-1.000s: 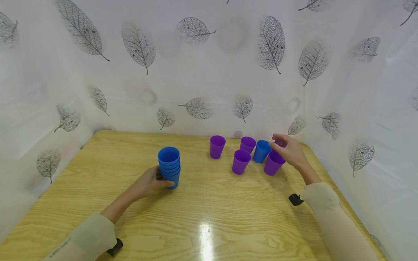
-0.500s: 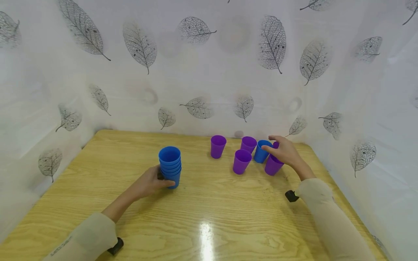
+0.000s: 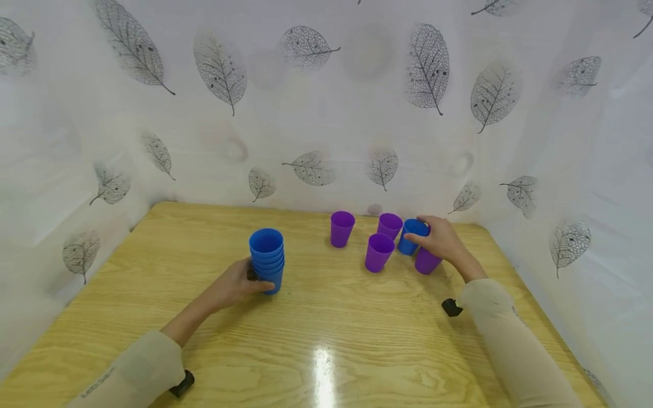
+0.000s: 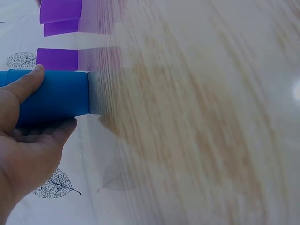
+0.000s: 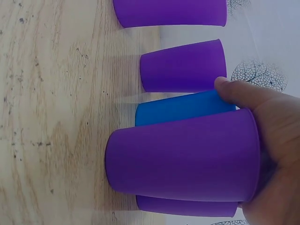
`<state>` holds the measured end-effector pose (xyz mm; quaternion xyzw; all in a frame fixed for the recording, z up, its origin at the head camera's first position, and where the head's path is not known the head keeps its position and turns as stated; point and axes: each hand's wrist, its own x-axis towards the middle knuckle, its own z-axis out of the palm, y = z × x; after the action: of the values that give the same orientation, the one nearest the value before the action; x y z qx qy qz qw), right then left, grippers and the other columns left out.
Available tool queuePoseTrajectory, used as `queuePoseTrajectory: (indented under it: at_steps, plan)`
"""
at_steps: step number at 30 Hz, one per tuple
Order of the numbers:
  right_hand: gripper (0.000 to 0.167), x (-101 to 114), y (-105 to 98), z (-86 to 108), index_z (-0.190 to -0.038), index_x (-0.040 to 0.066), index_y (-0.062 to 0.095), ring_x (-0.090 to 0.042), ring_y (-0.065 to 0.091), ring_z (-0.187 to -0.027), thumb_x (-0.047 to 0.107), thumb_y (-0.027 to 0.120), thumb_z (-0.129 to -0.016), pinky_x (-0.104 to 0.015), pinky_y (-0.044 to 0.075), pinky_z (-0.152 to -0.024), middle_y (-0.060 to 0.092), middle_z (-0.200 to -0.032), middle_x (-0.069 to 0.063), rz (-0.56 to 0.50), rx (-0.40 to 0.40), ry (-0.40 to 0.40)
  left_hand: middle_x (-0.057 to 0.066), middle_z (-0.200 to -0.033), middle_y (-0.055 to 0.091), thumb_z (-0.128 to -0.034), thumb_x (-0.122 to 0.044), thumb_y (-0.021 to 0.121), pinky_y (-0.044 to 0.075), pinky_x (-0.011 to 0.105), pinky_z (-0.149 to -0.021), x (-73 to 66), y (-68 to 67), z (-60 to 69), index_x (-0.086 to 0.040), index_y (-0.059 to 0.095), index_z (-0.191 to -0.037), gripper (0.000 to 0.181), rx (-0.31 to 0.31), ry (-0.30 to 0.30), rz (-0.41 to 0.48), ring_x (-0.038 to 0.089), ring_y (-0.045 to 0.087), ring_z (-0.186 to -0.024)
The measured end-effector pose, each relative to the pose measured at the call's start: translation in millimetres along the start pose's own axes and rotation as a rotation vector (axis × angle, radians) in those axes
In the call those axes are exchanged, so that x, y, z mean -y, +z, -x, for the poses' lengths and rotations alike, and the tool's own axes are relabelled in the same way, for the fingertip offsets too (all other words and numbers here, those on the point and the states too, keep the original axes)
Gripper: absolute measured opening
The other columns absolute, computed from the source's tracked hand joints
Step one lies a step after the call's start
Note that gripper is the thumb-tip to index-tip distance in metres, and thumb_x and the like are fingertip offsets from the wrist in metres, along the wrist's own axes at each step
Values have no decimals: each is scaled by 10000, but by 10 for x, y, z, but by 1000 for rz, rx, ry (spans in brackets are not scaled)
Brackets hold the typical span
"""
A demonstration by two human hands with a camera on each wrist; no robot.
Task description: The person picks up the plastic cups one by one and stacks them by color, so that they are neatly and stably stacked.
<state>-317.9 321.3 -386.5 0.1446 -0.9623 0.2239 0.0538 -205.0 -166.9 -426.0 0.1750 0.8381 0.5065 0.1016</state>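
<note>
On the left of the table, my left hand [image 3: 237, 286] grips an upright stack of blue cups [image 3: 267, 263] around its lower part. In the left wrist view, the thumb of that hand [image 4: 35, 152] lies on one side of the stack [image 4: 58, 96], fingers on the other. At the back right, my right hand [image 3: 447, 242] holds a single blue cup [image 3: 408, 246] near its rim, thumb in front. A purple cup [image 3: 426, 263] stands right below that hand. The right wrist view shows the thumb on the blue cup [image 5: 178, 111], partly hidden by a purple cup [image 5: 183, 161].
Several more purple cups stand upright, one [image 3: 342, 229] apart at the back middle, one [image 3: 379, 253] nearer the front and one [image 3: 390, 225] behind it. Another purple cup [image 5: 187, 205] shows low in the right wrist view. A leaf-patterned curtain [image 3: 326, 102] rises behind the wooden table [image 3: 285, 351].
My right hand has moved left and slightly down, from over the purple cups onto the single blue cup. My left hand still holds the blue stack in place.
</note>
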Motion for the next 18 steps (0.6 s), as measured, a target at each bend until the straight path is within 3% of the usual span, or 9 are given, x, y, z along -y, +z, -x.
queuePoseTrajectory:
  at_steps: [7, 18]
  plan:
    - [698, 0, 2, 5, -1407, -147, 517, -538, 547, -1241, 331, 749, -955, -637, 476, -1023, 555, -1379, -363, 8, -9, -2, 321, -1385, 561, -971, -183, 751, 485, 590, -1051, 35, -11, -9, 152, 393, -1451, 686, -1, 2, -5, 466, 571, -1272]
    - [694, 19, -129, 64, -1437, -133, 492, -538, 488, -1304, 303, 747, -960, -658, 414, -1077, 521, -1415, -364, -67, -132, -16, 321, -1392, 556, -969, -166, 751, 479, 588, -1059, 35, -2, -16, 150, 392, -1453, 680, -3, -2, 11, 469, 563, -1281]
